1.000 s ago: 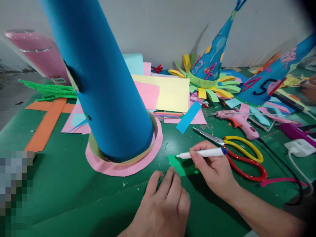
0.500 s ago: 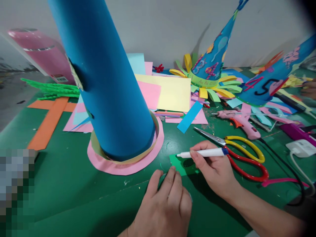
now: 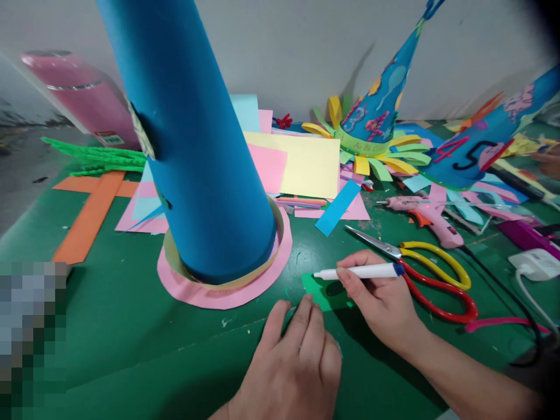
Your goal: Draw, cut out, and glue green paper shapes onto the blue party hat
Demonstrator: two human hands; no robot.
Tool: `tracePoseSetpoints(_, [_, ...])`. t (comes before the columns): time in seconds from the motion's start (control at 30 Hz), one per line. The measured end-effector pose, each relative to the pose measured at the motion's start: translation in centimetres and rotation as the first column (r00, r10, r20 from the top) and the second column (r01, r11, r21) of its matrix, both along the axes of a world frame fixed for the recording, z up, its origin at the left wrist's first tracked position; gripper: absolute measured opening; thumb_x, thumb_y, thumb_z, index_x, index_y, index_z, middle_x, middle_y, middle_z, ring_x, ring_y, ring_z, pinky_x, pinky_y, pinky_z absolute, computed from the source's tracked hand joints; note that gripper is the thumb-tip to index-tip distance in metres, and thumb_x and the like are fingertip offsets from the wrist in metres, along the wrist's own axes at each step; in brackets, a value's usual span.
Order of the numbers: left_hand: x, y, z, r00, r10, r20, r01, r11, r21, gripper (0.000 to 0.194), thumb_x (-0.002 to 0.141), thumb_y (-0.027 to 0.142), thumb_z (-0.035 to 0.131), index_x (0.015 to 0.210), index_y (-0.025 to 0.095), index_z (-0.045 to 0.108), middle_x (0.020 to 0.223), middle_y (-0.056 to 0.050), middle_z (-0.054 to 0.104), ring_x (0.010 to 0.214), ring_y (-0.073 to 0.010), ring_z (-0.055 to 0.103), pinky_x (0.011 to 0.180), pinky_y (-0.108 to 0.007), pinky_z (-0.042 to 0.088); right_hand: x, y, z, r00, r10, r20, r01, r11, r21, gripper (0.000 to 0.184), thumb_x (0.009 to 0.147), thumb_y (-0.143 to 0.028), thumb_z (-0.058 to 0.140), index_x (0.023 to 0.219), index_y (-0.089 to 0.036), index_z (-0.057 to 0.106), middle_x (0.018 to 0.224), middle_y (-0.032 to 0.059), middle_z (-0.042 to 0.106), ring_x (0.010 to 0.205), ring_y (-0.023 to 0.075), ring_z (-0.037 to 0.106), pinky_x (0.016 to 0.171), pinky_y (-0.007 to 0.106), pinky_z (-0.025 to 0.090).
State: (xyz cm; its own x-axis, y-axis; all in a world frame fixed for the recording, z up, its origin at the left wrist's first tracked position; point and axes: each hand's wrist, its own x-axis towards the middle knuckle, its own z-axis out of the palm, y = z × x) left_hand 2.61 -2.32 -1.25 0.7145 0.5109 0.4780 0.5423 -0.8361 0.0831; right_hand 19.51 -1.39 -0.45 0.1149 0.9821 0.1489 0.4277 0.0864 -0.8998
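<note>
A white marker (image 3: 367, 271) with a dark blue end is pinched in my right hand (image 3: 380, 300). Its tip touches the upper left part of a small green piece of paper (image 3: 321, 291) lying on the table. With bent fingers, my left hand (image 3: 293, 356) presses the lower left edge of that paper down; its palm side is hidden. Just beyond my right hand lie scissors (image 3: 433, 274) with one yellow and one red handle. A tall blue paper cone (image 3: 196, 146) with a pink brim (image 3: 223, 298) stands to the left of the paper, leaning left.
Two decorated cone hats (image 3: 371, 114) stand at the back right. A pink glue gun (image 3: 429, 213) with a cord lies before them. Coloured paper sheets (image 3: 312, 163), a blue strip (image 3: 338, 208), orange strips (image 3: 90, 216), green pipe cleaners (image 3: 94, 157) and a pink bottle (image 3: 83, 96) surround the cone.
The view shifts slightly, so things appear a little further right. Both hands stay in nearly the same pose, and the marker tip remains on the green paper.
</note>
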Motion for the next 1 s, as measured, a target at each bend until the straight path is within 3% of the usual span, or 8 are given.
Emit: tracePoseSetpoints(1.0, [-0.01,0.01,-0.11,1.0,-0.003,-0.012,0.002,1.0,-0.015,0.019,0.082,0.023,0.045,0.074,0.015,0.06,0.094,-0.012,0.069,0.096,-0.0242,0.059,0.087,-0.042,0.027,-0.09,-0.07,0.42,1.0,0.007,0.023,-0.007,1.0,-0.017,0.009,0.082,-0.024,0.051,0.075,-0.021,0.054,0.06,-0.004,0.049,0.049,0.0096,0.044,0.042,0.02,0.034])
